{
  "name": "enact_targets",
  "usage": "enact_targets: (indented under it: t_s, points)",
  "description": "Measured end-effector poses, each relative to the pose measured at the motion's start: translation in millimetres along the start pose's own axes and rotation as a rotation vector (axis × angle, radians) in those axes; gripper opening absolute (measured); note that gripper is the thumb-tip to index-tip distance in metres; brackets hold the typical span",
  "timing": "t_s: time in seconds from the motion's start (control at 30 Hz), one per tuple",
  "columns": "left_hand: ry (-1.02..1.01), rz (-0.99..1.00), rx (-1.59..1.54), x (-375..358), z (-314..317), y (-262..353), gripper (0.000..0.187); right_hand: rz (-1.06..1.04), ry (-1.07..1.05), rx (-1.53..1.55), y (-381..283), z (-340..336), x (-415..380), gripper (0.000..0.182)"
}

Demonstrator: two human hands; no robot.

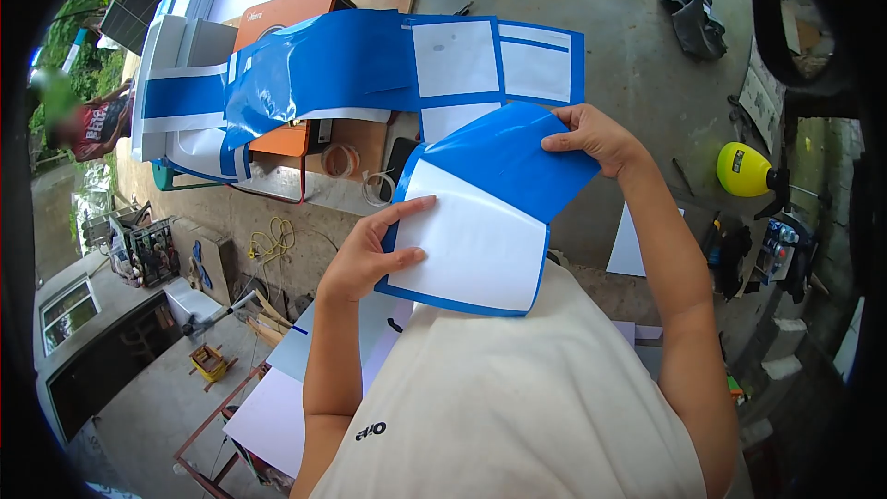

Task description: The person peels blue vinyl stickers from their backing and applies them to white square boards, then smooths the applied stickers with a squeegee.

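Observation:
In front of my chest I hold a glossy blue-and-white vinyl sheet (471, 231). Its lower part is a white panel with a narrow blue border, and a broad blue area (517, 152) spans the top. My left hand (374, 249) grips the left edge, thumb and forefinger lying on the white face and the other fingers hidden. My right hand (596, 139) pinches the upper right edge of the blue area. Just beyond lies a long blue vinyl strip (323, 65), beside blue-bordered white panels (455, 55).
An orange machine (286, 14) sits partly under the blue strip. Rolls of tape (340, 162) and a dark phone-like object (400, 159) lie nearby. A yellow spray bottle (744, 169) is at the right, a black crumpled item (693, 23) farther back. Another person (92, 120) is at far left.

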State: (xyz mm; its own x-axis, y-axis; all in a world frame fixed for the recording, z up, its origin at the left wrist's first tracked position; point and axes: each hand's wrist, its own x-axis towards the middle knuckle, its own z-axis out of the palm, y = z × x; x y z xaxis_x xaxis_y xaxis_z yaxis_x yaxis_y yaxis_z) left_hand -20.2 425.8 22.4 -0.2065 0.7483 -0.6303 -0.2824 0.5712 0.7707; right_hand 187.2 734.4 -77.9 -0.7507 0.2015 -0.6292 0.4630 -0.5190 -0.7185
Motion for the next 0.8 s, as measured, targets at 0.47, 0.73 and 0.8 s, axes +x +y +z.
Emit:
enact_targets:
  t_s: [0.47, 0.73, 0.8]
  points:
    - [-0.136, 0.023, 0.015, 8, -34, 5, 0.066, 0.019, 0.052, -0.103, -29, -21, 7, 0.069]
    - [-0.089, 0.08, 0.001, 11, -48, 11, 0.065, -0.034, 0.122, -0.079, -54, -33, 1, 0.061]
    - [-0.088, 0.104, 0.012, 12, -54, 12, 0.065, -0.074, 0.141, -0.085, -62, -39, -4, 0.06]
